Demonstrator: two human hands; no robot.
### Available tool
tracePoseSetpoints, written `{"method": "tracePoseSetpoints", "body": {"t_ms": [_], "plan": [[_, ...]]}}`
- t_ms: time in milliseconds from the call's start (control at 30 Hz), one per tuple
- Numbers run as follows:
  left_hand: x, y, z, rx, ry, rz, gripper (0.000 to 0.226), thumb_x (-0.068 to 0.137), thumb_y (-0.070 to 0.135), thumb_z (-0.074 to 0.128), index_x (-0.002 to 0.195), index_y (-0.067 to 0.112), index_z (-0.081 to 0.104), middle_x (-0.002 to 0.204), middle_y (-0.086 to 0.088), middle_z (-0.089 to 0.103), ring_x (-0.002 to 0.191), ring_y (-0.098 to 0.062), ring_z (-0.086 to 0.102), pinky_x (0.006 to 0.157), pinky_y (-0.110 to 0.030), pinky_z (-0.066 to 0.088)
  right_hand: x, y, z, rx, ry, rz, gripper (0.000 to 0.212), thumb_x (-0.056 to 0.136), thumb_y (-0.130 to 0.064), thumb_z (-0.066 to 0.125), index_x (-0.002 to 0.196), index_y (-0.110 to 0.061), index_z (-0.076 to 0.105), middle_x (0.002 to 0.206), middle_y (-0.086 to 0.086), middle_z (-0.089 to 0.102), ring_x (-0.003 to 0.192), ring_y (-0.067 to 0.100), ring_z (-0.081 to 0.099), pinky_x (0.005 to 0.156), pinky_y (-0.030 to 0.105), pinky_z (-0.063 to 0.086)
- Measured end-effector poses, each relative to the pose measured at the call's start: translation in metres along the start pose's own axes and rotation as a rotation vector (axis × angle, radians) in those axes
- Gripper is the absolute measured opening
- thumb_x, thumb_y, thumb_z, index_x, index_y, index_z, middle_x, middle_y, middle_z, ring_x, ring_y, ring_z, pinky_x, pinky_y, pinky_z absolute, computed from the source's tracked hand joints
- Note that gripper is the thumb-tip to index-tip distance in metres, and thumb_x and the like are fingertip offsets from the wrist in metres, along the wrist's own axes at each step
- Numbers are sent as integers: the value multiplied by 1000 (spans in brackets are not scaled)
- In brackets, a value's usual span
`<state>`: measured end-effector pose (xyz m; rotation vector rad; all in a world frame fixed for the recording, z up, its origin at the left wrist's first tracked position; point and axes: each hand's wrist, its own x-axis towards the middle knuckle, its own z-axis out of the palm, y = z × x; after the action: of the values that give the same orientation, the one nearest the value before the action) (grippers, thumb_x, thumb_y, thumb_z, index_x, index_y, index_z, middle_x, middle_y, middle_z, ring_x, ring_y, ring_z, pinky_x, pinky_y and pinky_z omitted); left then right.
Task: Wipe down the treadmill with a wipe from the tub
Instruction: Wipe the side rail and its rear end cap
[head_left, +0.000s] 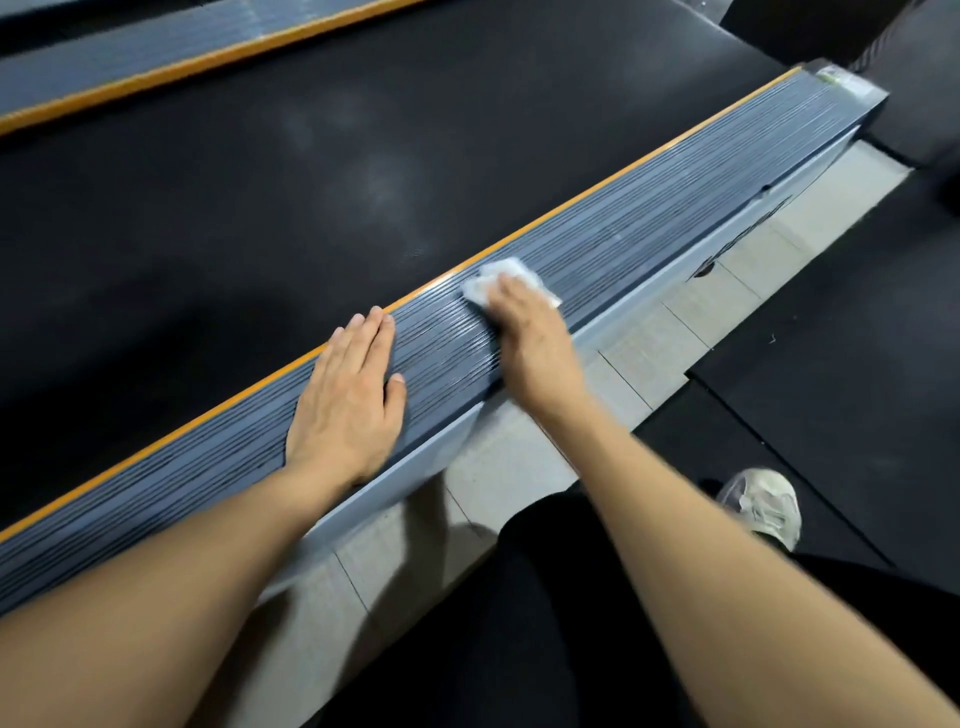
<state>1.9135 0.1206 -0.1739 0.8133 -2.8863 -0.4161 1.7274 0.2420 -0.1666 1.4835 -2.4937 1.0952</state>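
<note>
Head view, looking down along a treadmill. The black belt (270, 197) fills the upper left. A grey ribbed side rail (649, 234) runs diagonally from the lower left edge up to the far right corner, with a thin orange strip (597, 189) along its belt-side edge.

Right hand (530, 332) lies palm down on the rail near its middle, pressing a white wipe (511, 273) flat against the ribs. The fingers are together over the wipe, and its crumpled edges show past the fingertips on the far side. Whether the fingers pinch it or only press it, I cannot tell.

Left hand (348, 400) is flat on the same rail, nearer the camera, fingers straight and close together, thumb out to the side, holding nothing. Its fingertips reach the orange strip. The two hands are near each other but not touching.

Beside the rail's outer edge: pale floor tiles (639, 343), then a dark floor mat (831, 353). A pale shoe (763, 506) rests on the mat at lower right. A second rail (130, 57) shows across the belt, top left.
</note>
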Motion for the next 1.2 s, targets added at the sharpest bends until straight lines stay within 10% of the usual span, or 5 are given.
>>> {"method": "tracePoseSetpoints", "body": {"t_ms": [167,400,633,967,1200], "plan": [[-1,2,-2,-8,9,-2,60,105,25,38,161,9,21,169,-5,16,157,-18,12,128,-36,9,-48,-41,22,86,-222,-197,46,97,-10,39,137,-9,62,146,13,56,140,27,47,121,39,30],[-1,4,-1,21,6,-20,61,106,30,35,162,11,19,170,-3,15,157,-17,10,128,-37,8,-13,45,-24,-129,4,160,53,86,5,47,134,-11,63,144,11,56,137,31,47,117,47,35],[0,2,-1,51,18,1,59,106,29,36,160,9,25,168,-6,23,155,-21,18,128,-40,14,-45,-5,3,83,-200,-233,51,95,-5,38,140,-14,60,149,7,54,143,23,44,120,43,31],[20,35,-4,87,54,-88,57,92,32,39,137,-1,51,144,-23,49,132,-40,47,114,-51,37,13,39,-20,-1,-173,-173,42,90,-1,46,123,-13,69,127,7,63,122,28,55,107,39,43],[63,98,21,20,-8,26,70,94,39,27,157,8,30,167,-12,22,153,-30,21,127,-41,13,76,96,-33,-106,-258,-189,57,87,-8,34,139,-12,58,145,11,54,139,26,45,117,34,34]]}}
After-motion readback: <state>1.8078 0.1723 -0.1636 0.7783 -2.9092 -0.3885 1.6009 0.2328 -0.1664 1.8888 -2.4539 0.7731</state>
